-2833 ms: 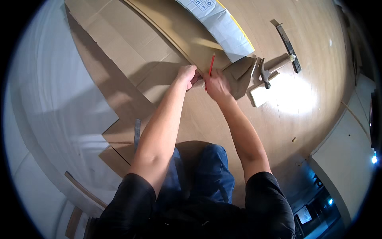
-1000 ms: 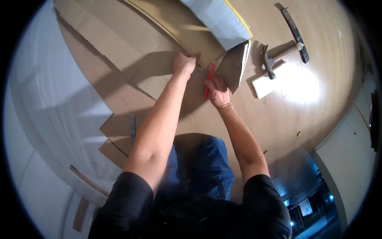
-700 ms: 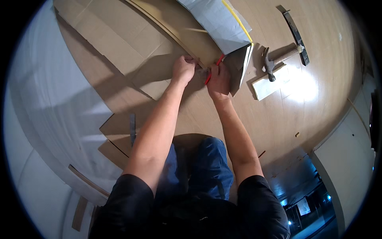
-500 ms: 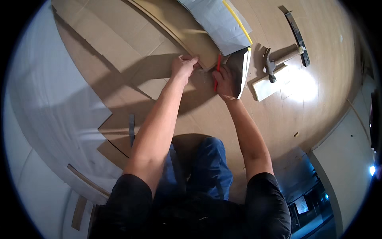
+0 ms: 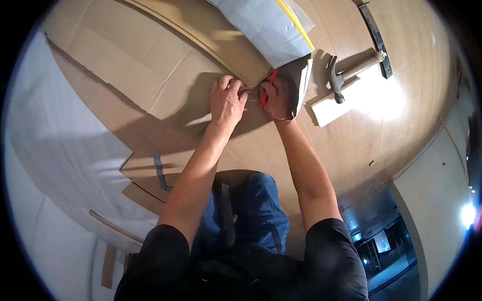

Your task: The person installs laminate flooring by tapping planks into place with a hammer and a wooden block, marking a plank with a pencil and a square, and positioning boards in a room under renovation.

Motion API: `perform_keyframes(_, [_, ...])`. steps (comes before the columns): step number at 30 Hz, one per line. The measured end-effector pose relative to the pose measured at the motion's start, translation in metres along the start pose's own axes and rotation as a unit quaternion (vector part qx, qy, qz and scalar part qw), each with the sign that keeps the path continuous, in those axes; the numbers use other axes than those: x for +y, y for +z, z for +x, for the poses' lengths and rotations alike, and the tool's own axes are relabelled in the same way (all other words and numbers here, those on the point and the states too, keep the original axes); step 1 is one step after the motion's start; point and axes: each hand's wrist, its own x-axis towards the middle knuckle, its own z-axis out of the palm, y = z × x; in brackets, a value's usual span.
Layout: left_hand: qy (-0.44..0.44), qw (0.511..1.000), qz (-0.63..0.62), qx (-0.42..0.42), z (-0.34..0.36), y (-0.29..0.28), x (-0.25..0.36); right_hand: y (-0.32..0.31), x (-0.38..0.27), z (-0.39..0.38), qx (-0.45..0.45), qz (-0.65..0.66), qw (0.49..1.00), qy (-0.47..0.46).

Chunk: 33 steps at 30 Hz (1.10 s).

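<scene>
My left hand is closed, back up, with its curled fingertips at the near end of a tan plank. What lies inside those fingers is hidden. Beside it, my right hand grips a thin red stick, perhaps a pencil, which leans across its fingers near the plank's corner. Partly over the right hand stands a folded flap with a pale edge. A grey-white sheet with a yellow edge strip covers part of the plank.
To the right, a claw hammer lies with its head over a pale block and its handle end on a dark metal bar. Cardboard spreads at the far left. A grey strip lies left of my left forearm.
My left hand has turned further over, its back now showing, at the plank's end. The red stick leans more. The whole view has shifted slightly.
</scene>
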Motion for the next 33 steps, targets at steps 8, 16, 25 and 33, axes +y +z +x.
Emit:
perform_keyframes(8, [0.055,0.994,0.072,-0.065,0.008,-0.009,0.006,-0.005,0.001,0.01,-0.008,0.014,1.0,-0.003])
perform_keyframes(16, [0.151,0.987,0.053,-0.028,-0.002,0.006,-0.022,-0.002,0.001,-0.002,-0.019,-0.026,0.999,-0.004])
perform_keyframes(25, [0.222,0.972,0.069,-0.008,-0.017,0.019,-0.045,-0.002,0.015,-0.015,-0.05,0.055,0.992,-0.106])
perform_keyframes(33, [-0.168,0.971,-0.166,-0.042,-0.023,0.013,-0.001,0.003,0.017,-0.017,-0.012,0.097,0.987,-0.126])
